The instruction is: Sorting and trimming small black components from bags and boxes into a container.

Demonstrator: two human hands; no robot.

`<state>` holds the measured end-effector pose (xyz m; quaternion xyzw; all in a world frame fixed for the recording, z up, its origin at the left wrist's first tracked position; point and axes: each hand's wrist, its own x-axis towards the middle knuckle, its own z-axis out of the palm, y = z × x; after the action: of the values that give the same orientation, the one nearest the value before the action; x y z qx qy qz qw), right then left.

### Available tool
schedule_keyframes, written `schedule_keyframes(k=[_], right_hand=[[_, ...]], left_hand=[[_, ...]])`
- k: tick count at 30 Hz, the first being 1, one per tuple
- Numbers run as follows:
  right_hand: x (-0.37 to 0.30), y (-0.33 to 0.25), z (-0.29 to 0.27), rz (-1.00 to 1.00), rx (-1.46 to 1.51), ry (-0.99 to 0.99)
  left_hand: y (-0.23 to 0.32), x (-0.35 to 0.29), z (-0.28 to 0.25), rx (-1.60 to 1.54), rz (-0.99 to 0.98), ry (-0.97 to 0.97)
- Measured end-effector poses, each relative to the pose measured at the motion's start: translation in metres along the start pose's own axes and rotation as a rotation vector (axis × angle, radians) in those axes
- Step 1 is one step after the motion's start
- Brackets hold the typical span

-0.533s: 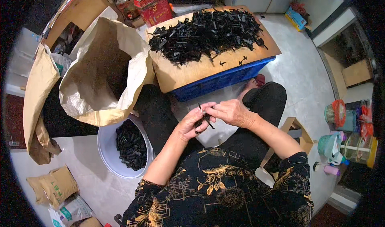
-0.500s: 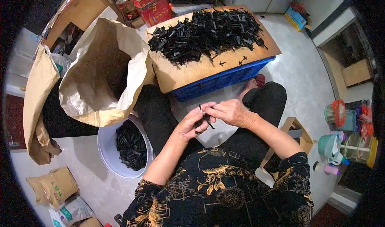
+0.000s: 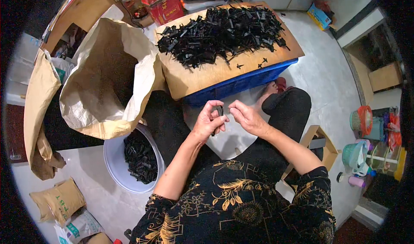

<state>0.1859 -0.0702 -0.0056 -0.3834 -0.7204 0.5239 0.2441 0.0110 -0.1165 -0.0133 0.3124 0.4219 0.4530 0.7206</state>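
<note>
The hands have drawn slightly apart — left hand (image 3: 208, 122) pinching a small black plastic piece (image 3: 219, 111), right hand (image 3: 246, 118) loosely curled beside it.

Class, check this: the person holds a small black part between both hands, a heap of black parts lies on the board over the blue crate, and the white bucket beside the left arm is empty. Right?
Not quite. The head view shows the white bucket holding black parts, not empty. The rest stands: the left hand and right hand meet at a small black part, and a heap lies on the board over the blue crate.
</note>
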Motion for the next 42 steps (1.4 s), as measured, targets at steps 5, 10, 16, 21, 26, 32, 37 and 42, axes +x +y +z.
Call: schedule_keyframes(k=[5,10,16,21,26,32,37,42], right_hand=[[0.003,0.010,0.012,0.059,0.052,-0.071],[0.005,0.016,0.018,0.028,0.056,-0.058],[0.008,0.020,0.021,0.068,0.016,-0.076],[0.015,0.031,0.028,0.114,-0.059,-0.072],[0.022,0.046,0.041,0.091,-0.089,-0.028],[0.026,0.042,0.044,0.055,-0.144,-0.012],[0.026,0.034,0.035,-0.095,0.016,0.163],[0.022,0.018,0.022,0.219,0.362,-0.059]], left_hand=[[-0.006,0.003,0.000,0.225,0.021,0.094],[-0.012,0.010,0.002,0.348,0.035,0.137],[-0.019,0.014,0.002,0.485,0.091,0.193],[-0.030,0.019,-0.001,0.571,0.067,0.270],[-0.050,0.027,-0.013,0.807,0.270,0.417],[-0.060,0.029,-0.019,0.857,0.353,0.503],[-0.019,0.022,-0.006,0.297,0.259,0.430],[-0.002,0.004,-0.010,-0.346,0.169,0.249]])
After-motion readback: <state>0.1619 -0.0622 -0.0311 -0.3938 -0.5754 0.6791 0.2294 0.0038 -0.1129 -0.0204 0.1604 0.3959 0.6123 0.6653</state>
